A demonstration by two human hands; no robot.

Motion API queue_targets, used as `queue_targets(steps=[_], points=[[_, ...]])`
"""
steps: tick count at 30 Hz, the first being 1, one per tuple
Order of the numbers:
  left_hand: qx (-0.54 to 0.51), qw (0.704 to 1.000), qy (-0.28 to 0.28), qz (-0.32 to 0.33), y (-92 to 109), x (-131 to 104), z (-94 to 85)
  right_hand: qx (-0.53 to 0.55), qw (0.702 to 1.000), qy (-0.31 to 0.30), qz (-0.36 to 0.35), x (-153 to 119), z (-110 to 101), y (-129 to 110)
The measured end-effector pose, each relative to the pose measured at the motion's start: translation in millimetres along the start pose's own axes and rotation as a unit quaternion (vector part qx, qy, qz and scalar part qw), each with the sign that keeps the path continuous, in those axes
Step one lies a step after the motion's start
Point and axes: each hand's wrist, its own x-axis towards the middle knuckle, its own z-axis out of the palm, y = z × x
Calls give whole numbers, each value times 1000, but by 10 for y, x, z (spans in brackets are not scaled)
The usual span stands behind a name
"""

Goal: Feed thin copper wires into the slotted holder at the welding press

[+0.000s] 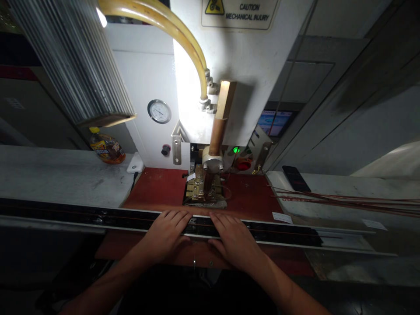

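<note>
Forearms [120, 278] nearest, leading to left hand [169, 231] and right hand [235, 238], both palm-down and curled around the long white channel [357, 246], along the front edge of the red table [157, 183]. Probably light, stiff, with a slick black lining [282, 234]; best held by both side walls, hands well apart, against end-tipping. Behind, toward the table's back edge, a brass clamp block [197, 191]; past the right edge, copper wires [341, 201].
</note>
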Motion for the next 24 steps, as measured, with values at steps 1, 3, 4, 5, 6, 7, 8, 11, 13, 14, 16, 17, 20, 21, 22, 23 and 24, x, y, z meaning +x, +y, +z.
queue_targets(steps=[1,3,4,5,6,7,8,11,13,14,16,17,20,21,22,23,24], points=[[0,1000,-1,0,-15,-11,-6,1,1000,2,-2,2,-1,-6],[3,1000,-6,0,-31,-27,-19,2,1000,2,-5,9,-6,-18],[4,1000,-8,0,-33,-32,-27,2,1000,0,-5,13,-8,-26],[5,1000,-8,-1,-30,-36,-35,3,1000,-3,-4,18,-9,-34],[5,1000,-7,-2,-25,-38,-43,3,1000,-5,-3,24,-7,-42],[4,1000,-5,-2,-17,-37,-53,4,1000,-7,-3,31,-4,-52],[2,1000,-2,-3,-6,-35,-62,4,1000,-6,-3,39,3,-62],[-7,1000,2,-10,46,-6,-81,1,1000,1,-7,60,30,-96],[-12,1000,5,-15,98,33,-75,-3,1000,7,-13,69,48,-117],[-14,1000,11,-15,130,58,-66,-6,1000,9,-15,72,56,-125],[-20,1000,16,-4,198,113,-37,-13,1000,13,-20,74,71,-137],[-22,1000,14,4,233,139,-19,-17,1000,15,-21,75,79,-142],[-14,1000,5,11,313,195,34,-35,999,19,-23,81,108,-156],[-12,1000,2,9,329,203,50,-43,999,21,-23,84,119,-162],[-12,1000,0,7,339,205,65,-50,998,23,-22,87,131,-169],[-13,1000,-2,5,344,203,78,-56,998,24,-21,90,142,-176],[-16,1000,-2,3,344,198,90,-63,998,26,-19,91,153,-182]])
